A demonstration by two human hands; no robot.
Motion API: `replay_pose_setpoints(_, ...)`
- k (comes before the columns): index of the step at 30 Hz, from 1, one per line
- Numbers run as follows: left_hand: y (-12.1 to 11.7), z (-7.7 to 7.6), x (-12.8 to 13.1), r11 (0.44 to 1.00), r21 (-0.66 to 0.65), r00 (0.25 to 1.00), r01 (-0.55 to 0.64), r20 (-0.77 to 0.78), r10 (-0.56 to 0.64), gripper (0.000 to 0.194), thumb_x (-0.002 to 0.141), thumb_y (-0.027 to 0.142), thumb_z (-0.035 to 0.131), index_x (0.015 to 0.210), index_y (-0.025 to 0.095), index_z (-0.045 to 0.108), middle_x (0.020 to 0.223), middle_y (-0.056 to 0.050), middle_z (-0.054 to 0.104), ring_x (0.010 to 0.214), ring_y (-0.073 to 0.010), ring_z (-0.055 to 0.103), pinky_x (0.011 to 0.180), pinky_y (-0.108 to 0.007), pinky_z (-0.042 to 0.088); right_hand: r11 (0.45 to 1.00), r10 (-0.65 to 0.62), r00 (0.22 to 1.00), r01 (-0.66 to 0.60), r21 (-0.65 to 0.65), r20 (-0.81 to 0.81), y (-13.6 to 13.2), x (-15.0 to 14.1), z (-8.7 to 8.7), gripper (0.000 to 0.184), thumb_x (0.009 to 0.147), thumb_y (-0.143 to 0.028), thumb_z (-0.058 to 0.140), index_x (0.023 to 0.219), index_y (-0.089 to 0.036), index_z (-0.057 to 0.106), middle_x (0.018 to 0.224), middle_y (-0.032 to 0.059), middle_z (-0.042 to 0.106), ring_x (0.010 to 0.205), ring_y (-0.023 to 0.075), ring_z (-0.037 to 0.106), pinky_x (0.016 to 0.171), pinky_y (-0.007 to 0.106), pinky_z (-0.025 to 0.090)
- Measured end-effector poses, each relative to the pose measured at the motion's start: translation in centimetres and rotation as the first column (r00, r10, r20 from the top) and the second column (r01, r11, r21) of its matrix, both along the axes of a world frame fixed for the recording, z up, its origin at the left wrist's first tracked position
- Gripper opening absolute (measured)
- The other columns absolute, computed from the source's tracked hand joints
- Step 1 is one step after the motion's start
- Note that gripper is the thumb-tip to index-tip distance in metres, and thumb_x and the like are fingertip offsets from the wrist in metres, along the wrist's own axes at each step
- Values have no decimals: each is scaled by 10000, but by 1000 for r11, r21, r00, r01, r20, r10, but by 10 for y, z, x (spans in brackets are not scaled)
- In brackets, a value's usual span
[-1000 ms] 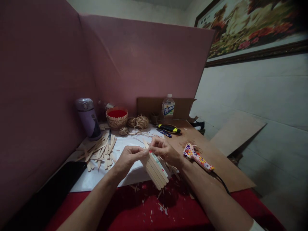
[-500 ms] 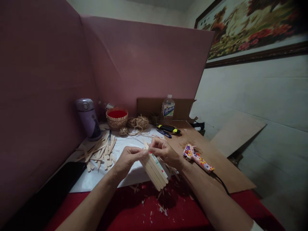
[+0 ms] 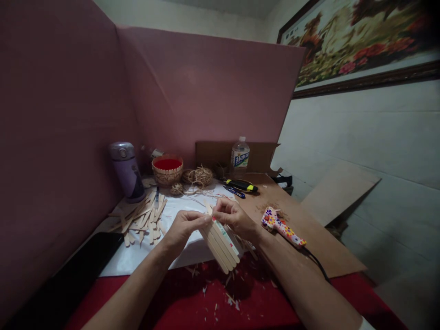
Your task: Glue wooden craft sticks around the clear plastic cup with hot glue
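Note:
Several wooden craft sticks lie side by side as a craft-stick panel point(image 3: 218, 247), tilted in front of me, with a white printed strip along its right side. My left hand point(image 3: 185, 228) grips the panel's upper left end between thumb and fingers. At the top right corner, beside the left fingertips, my right hand point(image 3: 236, 219) pinches the edge of the same panel. Its fingers cover whatever lies between them. A pile of loose craft sticks point(image 3: 146, 217) is left of my hands, on a white sheet point(image 3: 178, 208).
A flowered glue gun point(image 3: 282, 227) with a cord rests on brown cardboard point(image 3: 319, 250) at right. Behind are a purple flask point(image 3: 127, 174), a red-lined bowl point(image 3: 167, 176), twine point(image 3: 199, 176), a utility knife point(image 3: 241, 185) and a plastic bottle point(image 3: 240, 156). Scraps dot the red cloth point(image 3: 192, 302).
Both hands stay almost in place on the craft-stick panel. The right fingers have shifted very slightly; the view has tilted a little.

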State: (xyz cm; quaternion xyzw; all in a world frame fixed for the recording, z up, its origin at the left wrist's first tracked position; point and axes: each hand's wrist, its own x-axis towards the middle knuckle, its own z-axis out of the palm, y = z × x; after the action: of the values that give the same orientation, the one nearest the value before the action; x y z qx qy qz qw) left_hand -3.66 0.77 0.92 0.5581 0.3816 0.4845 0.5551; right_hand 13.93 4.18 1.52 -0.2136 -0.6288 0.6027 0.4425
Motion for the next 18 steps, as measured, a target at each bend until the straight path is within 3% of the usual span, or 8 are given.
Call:
replay_pose_setpoints(10,0,2,0,996,68,992,-50,120,41,226,808,365,682,779,150,742,718,-23,682,707,-132,540,739,-250,396,995,-96,992,95,-11,-88,5,-5,-8,329,709,-433,769,677,-198,542,631,-30,530,588,119,441,571,253,345)
replay_pose_setpoints(18,1,3,-1,1000,13,995,-22,96,20,248,723,370,757,696,124,736,677,-42,692,653,-130,550,696,-253,406,994,-110,991,110,1,-77,6,-6,-10,352,704,-458,768,665,-200,530,624,-32,519,576,118,432,562,252,348)
